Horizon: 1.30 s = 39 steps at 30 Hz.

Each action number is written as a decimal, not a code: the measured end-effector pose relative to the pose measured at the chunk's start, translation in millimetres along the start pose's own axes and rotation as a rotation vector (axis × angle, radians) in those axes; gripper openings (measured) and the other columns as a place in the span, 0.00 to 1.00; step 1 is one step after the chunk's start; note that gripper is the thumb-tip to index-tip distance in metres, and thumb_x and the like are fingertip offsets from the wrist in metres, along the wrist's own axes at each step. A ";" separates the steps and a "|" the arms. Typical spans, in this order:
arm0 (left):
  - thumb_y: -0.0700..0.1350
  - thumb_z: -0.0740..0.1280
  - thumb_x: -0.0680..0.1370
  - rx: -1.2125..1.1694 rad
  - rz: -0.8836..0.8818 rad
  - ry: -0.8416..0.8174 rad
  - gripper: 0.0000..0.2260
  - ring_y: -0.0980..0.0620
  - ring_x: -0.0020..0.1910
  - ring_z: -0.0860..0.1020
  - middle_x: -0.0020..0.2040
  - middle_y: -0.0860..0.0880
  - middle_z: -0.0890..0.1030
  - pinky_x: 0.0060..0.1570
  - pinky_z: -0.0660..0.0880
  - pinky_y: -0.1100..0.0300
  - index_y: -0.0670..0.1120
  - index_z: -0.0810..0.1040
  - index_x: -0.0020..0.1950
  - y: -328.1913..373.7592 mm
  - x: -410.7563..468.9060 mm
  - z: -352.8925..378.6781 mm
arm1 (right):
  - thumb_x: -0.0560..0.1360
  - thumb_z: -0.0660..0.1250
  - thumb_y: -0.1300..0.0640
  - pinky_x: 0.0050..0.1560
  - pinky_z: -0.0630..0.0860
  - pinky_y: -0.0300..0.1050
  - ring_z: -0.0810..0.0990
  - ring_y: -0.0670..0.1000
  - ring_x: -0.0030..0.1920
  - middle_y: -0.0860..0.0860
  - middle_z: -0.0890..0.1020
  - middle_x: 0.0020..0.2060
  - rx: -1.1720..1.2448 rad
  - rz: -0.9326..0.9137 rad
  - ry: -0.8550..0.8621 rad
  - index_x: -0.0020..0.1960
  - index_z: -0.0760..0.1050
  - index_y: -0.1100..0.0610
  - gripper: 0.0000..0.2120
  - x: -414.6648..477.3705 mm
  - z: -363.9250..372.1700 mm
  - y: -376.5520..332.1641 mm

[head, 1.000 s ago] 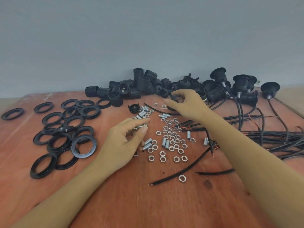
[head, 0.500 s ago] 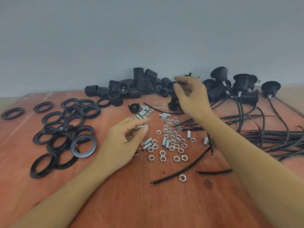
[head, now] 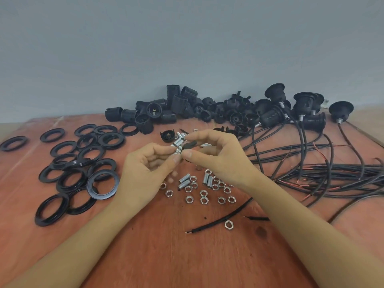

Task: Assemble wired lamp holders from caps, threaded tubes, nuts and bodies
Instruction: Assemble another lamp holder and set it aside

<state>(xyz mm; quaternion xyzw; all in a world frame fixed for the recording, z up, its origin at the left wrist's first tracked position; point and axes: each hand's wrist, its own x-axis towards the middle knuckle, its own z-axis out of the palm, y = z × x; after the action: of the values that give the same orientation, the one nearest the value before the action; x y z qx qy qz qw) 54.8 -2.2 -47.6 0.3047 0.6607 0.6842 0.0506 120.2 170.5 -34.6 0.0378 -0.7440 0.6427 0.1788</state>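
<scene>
Above the nuts (head: 203,193), left hand (head: 145,171) pinches tube (head: 178,151); right hand (head: 216,156) pinches cap (head: 190,145).

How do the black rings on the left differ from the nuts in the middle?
The rings are black, round and wide; the nuts are silver, six-sided and far smaller. The rings overlap in a heap, while the nuts lie scattered, mostly apart. Both have a centre hole and lie loose on the table.

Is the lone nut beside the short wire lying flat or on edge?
Flat: the nut shows its whole hexagon and centre hole from above.
</scene>
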 end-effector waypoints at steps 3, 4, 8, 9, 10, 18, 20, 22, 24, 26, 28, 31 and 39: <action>0.45 0.70 0.70 -0.011 -0.020 -0.023 0.09 0.55 0.28 0.79 0.37 0.48 0.85 0.28 0.77 0.64 0.43 0.81 0.48 -1.1 0.3 0.8 | 0.70 0.77 0.59 0.43 0.79 0.38 0.84 0.46 0.40 0.50 0.84 0.48 0.009 -0.001 0.001 0.54 0.81 0.54 0.13 -2.9 -1.4 0.8; 0.45 0.70 0.70 -0.013 -0.027 -0.035 0.09 0.55 0.28 0.79 0.37 0.47 0.85 0.28 0.77 0.64 0.43 0.81 0.48 -1.5 0.0 1.1 | 0.70 0.77 0.59 0.43 0.78 0.37 0.84 0.46 0.40 0.48 0.84 0.47 0.017 0.008 -0.001 0.54 0.81 0.54 0.14 -3.7 -1.8 0.8; 0.45 0.70 0.70 0.013 -0.039 -0.080 0.08 0.53 0.28 0.79 0.33 0.42 0.83 0.29 0.76 0.64 0.44 0.82 0.48 -3.0 -1.6 0.7 | 0.67 0.77 0.56 0.44 0.79 0.38 0.85 0.48 0.41 0.48 0.85 0.48 0.056 0.035 -0.021 0.51 0.80 0.50 0.14 -5.9 -1.8 1.4; 0.45 0.70 0.70 0.015 -0.045 -0.091 0.08 0.53 0.27 0.79 0.33 0.43 0.82 0.29 0.76 0.64 0.44 0.82 0.47 -3.1 -1.7 0.3 | 0.67 0.77 0.58 0.45 0.79 0.38 0.85 0.49 0.42 0.50 0.85 0.49 0.050 0.029 -0.023 0.51 0.80 0.50 0.14 -6.5 -2.6 1.8; 0.45 0.71 0.70 0.012 -0.054 -0.102 0.09 0.53 0.27 0.79 0.32 0.44 0.83 0.29 0.76 0.64 0.44 0.82 0.47 -3.1 -1.5 -0.1 | 0.68 0.77 0.60 0.46 0.80 0.39 0.85 0.50 0.42 0.53 0.84 0.51 0.039 0.018 -0.024 0.52 0.81 0.50 0.14 -6.8 -3.2 2.1; 0.43 0.70 0.71 -0.005 -0.104 -0.109 0.09 0.53 0.26 0.78 0.35 0.39 0.83 0.27 0.76 0.64 0.41 0.83 0.48 -1.4 -1.8 0.3 | 0.66 0.78 0.55 0.47 0.80 0.38 0.85 0.46 0.42 0.46 0.84 0.48 -0.033 0.005 -0.044 0.53 0.82 0.52 0.15 -9.1 -4.7 0.0; 0.44 0.70 0.71 -0.016 -0.112 -0.118 0.10 0.54 0.27 0.79 0.35 0.43 0.84 0.28 0.76 0.65 0.41 0.83 0.50 0.4 -2.0 1.0 | 0.65 0.77 0.50 0.47 0.81 0.39 0.86 0.49 0.42 0.45 0.84 0.43 -0.026 0.027 -0.013 0.52 0.82 0.52 0.16 -9.3 -3.7 0.6; 0.44 0.69 0.71 -0.012 -0.097 -0.151 0.11 0.55 0.28 0.79 0.34 0.47 0.84 0.29 0.76 0.65 0.44 0.83 0.52 2.4 -2.9 2.2 | 0.65 0.75 0.46 0.46 0.83 0.46 0.86 0.53 0.42 0.50 0.86 0.42 -0.049 0.042 0.031 0.51 0.83 0.55 0.18 -8.8 -3.8 2.0; 0.44 0.67 0.73 0.029 -0.053 -0.202 0.11 0.56 0.28 0.79 0.34 0.50 0.84 0.29 0.76 0.66 0.47 0.81 0.54 3.2 -4.2 3.1 | 0.66 0.73 0.43 0.45 0.83 0.54 0.85 0.59 0.40 0.55 0.86 0.39 -0.095 0.048 0.067 0.48 0.83 0.54 0.17 -8.5 -3.3 1.8; 0.44 0.66 0.74 0.088 -0.016 -0.221 0.11 0.57 0.29 0.79 0.35 0.51 0.84 0.31 0.76 0.66 0.50 0.81 0.55 2.1 -5.1 2.7 | 0.67 0.71 0.40 0.37 0.78 0.54 0.81 0.62 0.33 0.59 0.84 0.34 -0.128 0.051 0.085 0.44 0.82 0.53 0.16 -8.3 -1.3 1.0; 0.44 0.66 0.75 0.151 0.017 -0.227 0.11 0.57 0.29 0.79 0.34 0.50 0.83 0.32 0.77 0.66 0.54 0.81 0.56 1.1 -5.9 1.8 | 0.69 0.69 0.40 0.28 0.73 0.42 0.77 0.54 0.25 0.57 0.81 0.27 -0.133 0.080 0.085 0.40 0.80 0.56 0.18 -9.3 2.2 0.4; 0.44 0.65 0.75 0.218 0.096 -0.259 0.12 0.58 0.31 0.79 0.36 0.54 0.83 0.33 0.77 0.67 0.56 0.81 0.57 1.7 -7.1 1.0 | 0.76 0.66 0.43 0.21 0.70 0.36 0.77 0.49 0.21 0.50 0.79 0.23 -0.078 0.145 0.060 0.35 0.75 0.55 0.17 -11.9 7.0 0.0; 0.45 0.66 0.75 0.161 0.020 -0.199 0.10 0.54 0.29 0.80 0.34 0.50 0.83 0.32 0.78 0.63 0.53 0.82 0.54 -1.4 -2.9 -3.8 | 0.73 0.73 0.50 0.23 0.73 0.38 0.82 0.50 0.27 0.54 0.84 0.39 -0.021 0.143 0.094 0.51 0.79 0.58 0.13 -9.1 5.3 3.5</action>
<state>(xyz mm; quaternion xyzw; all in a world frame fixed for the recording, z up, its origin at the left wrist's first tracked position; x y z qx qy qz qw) 54.8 -6.7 -49.8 0.3807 0.7022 0.5958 0.0843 126.6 164.4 -41.3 -0.0473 -0.7424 0.6469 0.1675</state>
